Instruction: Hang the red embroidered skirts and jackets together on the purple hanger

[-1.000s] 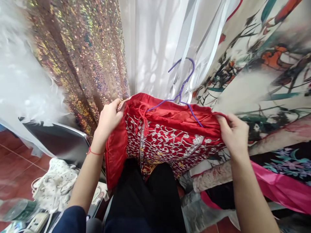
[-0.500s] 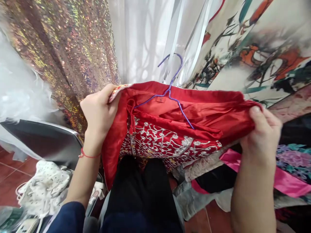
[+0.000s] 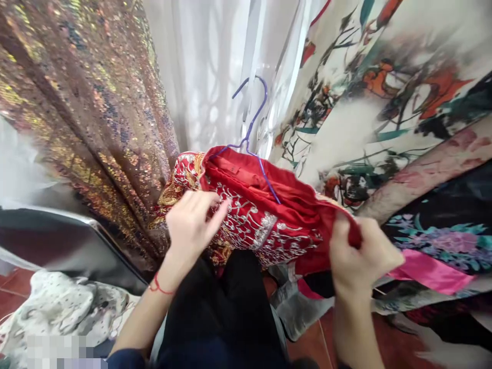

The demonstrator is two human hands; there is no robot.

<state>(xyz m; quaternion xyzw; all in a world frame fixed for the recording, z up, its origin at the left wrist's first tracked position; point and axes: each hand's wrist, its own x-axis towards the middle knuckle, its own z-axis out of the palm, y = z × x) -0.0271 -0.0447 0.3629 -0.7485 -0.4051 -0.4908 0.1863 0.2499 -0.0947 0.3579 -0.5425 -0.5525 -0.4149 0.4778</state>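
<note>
- The garment (image 3: 249, 233) was in front of me, mid-view, over my knees: red, worked in silver and gold, with plain red lining showing at its open top.
- A purple hanger (image 3: 251, 128) sat inside that opening, arms sloping down into it, hook rising above the cloth.
- My right hand (image 3: 359, 251) was closed on the garment's right edge, thumb and bent fingers bunching the red cloth.
- My left hand (image 3: 192, 220) was half curled at the left front of the garment, thumb stretched toward the silver stitching. View poor here; I could not tell whether it had hold of any cloth.
- A red cord (image 3: 159, 285) circled my left wrist.
- My black trousers (image 3: 230, 312) showed below the garment.
- Beyond it: sequinned cloth (image 3: 100, 113) on the left, white curtain (image 3: 200, 61) in the middle, printed cloth (image 3: 342, 128) on the right.
- A pink sash (image 3: 430, 271) lay near my right hand, below black flowered cloth (image 3: 453, 238).
- Lower left, a spotted white cloth (image 3: 69, 307) lay crumpled beside a dark panel (image 3: 69, 246).
</note>
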